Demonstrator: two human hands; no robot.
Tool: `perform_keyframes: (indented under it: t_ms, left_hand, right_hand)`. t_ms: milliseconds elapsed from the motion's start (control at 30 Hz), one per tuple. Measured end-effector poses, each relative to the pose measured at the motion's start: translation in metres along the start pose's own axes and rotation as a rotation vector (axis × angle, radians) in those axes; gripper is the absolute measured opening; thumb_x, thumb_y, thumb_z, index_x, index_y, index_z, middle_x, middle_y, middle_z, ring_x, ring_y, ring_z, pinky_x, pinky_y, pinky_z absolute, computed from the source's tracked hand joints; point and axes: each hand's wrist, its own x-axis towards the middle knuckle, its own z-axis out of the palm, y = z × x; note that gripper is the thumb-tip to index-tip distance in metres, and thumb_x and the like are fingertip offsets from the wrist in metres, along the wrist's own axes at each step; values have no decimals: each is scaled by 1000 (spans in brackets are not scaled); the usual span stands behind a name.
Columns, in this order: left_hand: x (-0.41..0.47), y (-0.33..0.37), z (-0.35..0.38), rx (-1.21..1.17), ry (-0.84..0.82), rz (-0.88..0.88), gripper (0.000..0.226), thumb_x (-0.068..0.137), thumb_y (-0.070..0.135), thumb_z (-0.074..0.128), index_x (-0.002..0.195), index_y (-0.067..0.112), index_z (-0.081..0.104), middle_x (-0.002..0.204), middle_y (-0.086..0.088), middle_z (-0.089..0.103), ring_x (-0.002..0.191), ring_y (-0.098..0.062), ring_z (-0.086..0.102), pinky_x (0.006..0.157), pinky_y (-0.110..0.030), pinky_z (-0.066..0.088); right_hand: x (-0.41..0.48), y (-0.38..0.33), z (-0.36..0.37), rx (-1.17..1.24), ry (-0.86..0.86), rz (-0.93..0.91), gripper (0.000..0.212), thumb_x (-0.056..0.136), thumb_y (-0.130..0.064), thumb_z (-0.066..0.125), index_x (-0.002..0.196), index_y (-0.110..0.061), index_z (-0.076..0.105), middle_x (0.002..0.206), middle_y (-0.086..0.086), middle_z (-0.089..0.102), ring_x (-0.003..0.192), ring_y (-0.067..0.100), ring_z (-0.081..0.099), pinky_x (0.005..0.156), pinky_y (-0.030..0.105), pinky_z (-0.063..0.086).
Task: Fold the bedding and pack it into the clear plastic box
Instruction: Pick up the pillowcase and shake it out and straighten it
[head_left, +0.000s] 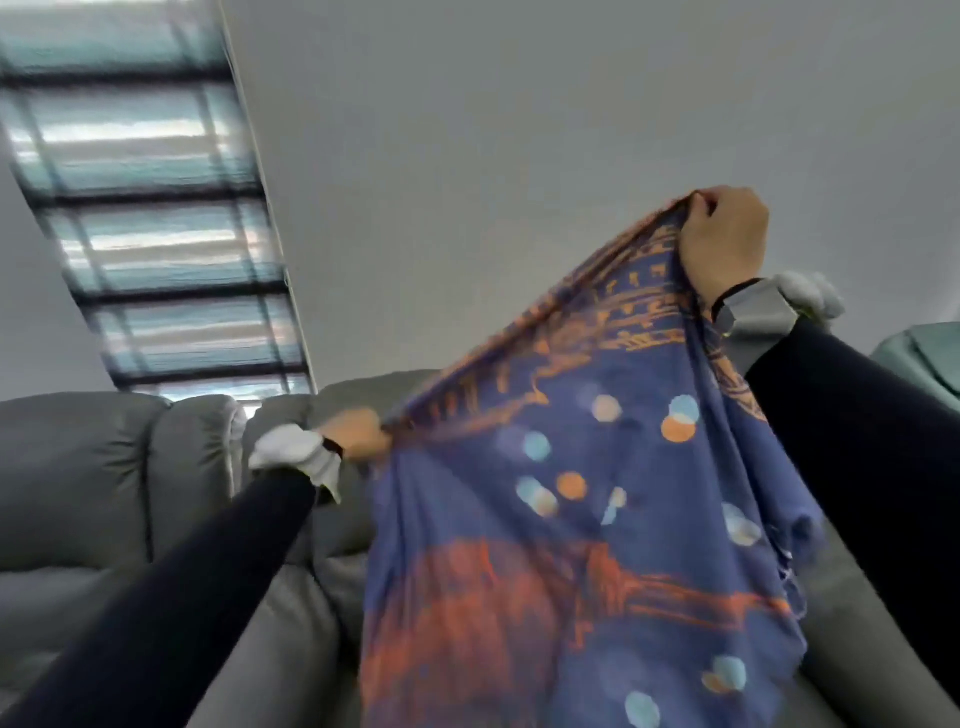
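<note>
We hold the blue and orange bedding (571, 519) up in the air before the grey sofa (104, 493). Our left hand (358, 434) pinches one top corner and our right hand (724, 241) grips the other, higher. We judge it thin, soft and light, best held by the corners. We can read no writing or label.

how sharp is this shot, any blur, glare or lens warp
Head view: the blinds are streaked by motion blur, with bright glare bands. The left hand is smeared and the right hand is sharper. The dots on the cloth look soft. The window edge leans steeply, as from a tilted wide lens. The light is flat, with no hard shadows.
</note>
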Motion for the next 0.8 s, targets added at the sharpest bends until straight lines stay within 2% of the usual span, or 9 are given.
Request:
perform_keyframes:
  t_ms: [67, 133, 200, 300, 433, 533, 633, 700, 800]
  left_hand:
    - [19, -20, -48, -341, 416, -109, 35, 90, 19, 45, 101, -7, 65, 108, -35, 63, 99, -43, 63, 80, -42, 50]
    - [23, -22, -86, -845, 507, -58, 35, 84, 31, 50, 90, 1, 66, 96, -32, 65, 82, -39, 67, 72, -43, 51]
    - [1, 6, -86, -986, 95, 184, 29, 81, 36, 61, 83, 8, 67, 87, -24, 66, 64, -23, 66, 65, -33, 51]
    - [-46, 54, -40, -824, -611, 575, 15, 87, 17, 62, 97, 9, 69, 98, -10, 71, 86, -18, 65, 81, -27, 51]
    - [-34, 66, -3, -921, -408, 595, 20, 95, 11, 55, 86, 22, 69, 81, 9, 71, 76, -4, 64, 78, -20, 51]
    - [-31, 62, -9, -1225, -622, 472, 3, 86, 14, 66, 89, 14, 66, 84, -2, 72, 70, -10, 67, 70, -23, 55]
    - [-57, 75, -9, -672, -1051, 620, 41, 73, 31, 79, 99, 2, 65, 93, -4, 69, 83, -12, 65, 81, -27, 55]
    - [-60, 91, -3, -423, -1204, 736, 33, 88, 22, 66, 107, -4, 63, 91, 3, 69, 85, -9, 64, 85, -25, 53]
    - [-36, 111, -8, -583, -694, 647, 26, 88, 32, 59, 91, 6, 66, 85, -2, 63, 79, -13, 56, 75, -32, 48]
  right_hand:
    - [-1, -5, -2, 7, -53, -4, 35, 94, -17, 43, 90, 9, 65, 99, 34, 62, 96, 39, 60, 78, 42, 37]
    - [-15, -9, 7, 14, -170, 61, 37, 93, -17, 45, 62, 4, 53, 71, 32, 48, 74, 28, 54, 63, 39, 31]
    - [-32, -8, 18, 128, -304, 178, 44, 92, -20, 49, 51, -7, 40, 58, 18, 38, 70, 21, 41, 57, 36, 26]
    - [-62, -11, 42, 274, -514, 349, 37, 91, -31, 53, 71, -1, 62, 74, 16, 60, 74, 25, 54, 61, 39, 42]
    - [-108, -7, 72, 524, -762, 548, 28, 91, -25, 44, 70, -12, 58, 75, 2, 66, 54, 12, 50, 48, 24, 38]
    - [-123, 6, 86, 573, -723, 601, 17, 89, -17, 46, 81, -12, 61, 86, -2, 69, 61, 13, 43, 52, 25, 32]
    - [-122, 21, 93, 572, -619, 507, 6, 89, -12, 62, 92, -12, 67, 92, 3, 63, 83, 14, 55, 77, 28, 43]
    - [-128, 17, 96, 603, -764, 387, 9, 86, -7, 65, 93, -13, 67, 93, 4, 64, 86, 12, 57, 83, 24, 45]
    - [-144, -1, 95, 557, -1015, 246, 25, 82, 0, 68, 105, -7, 65, 97, 8, 66, 88, 14, 60, 79, 17, 47]
